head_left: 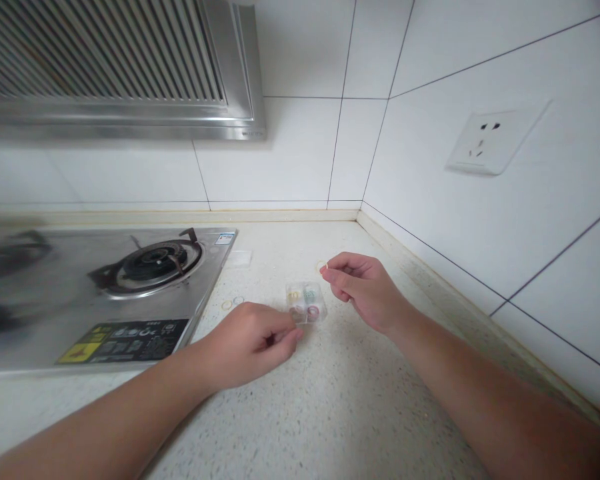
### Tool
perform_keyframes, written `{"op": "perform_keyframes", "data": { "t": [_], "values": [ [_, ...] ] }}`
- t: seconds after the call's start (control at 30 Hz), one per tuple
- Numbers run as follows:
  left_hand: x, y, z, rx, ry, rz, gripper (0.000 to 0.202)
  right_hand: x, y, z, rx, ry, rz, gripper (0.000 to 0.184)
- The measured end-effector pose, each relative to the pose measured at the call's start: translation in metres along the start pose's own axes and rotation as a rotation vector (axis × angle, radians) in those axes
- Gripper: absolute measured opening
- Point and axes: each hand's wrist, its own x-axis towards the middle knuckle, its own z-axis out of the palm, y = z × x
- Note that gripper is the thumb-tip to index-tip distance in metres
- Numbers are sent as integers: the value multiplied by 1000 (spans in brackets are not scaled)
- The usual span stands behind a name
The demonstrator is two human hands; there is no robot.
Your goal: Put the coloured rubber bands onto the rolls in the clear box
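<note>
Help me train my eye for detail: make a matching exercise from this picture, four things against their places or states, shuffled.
1. Right hand
2. Left hand
3. Two loose loops
4. Wall socket

A. On the counter, between the hob and the clear box
B. On the right-hand tiled wall
C. Holding a thin pale loop at its fingertips
D. At the near-left part of the clear box

Pairs: 1-C, 2-D, 3-A, 4-B

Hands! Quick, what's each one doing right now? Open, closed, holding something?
Left hand: fingers curled by the clear box; can't tell if it's gripping.
Right hand: closed, pinching a thin yellowish band.
</note>
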Motion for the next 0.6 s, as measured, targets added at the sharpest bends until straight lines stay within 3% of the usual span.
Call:
{"op": "perform_keyframes", "data": {
  "t": [0.6],
  "values": [
    [1,2,-1,76,-12,19,31,-2,0,1,-42,-26,-75,9]
  ]
}}
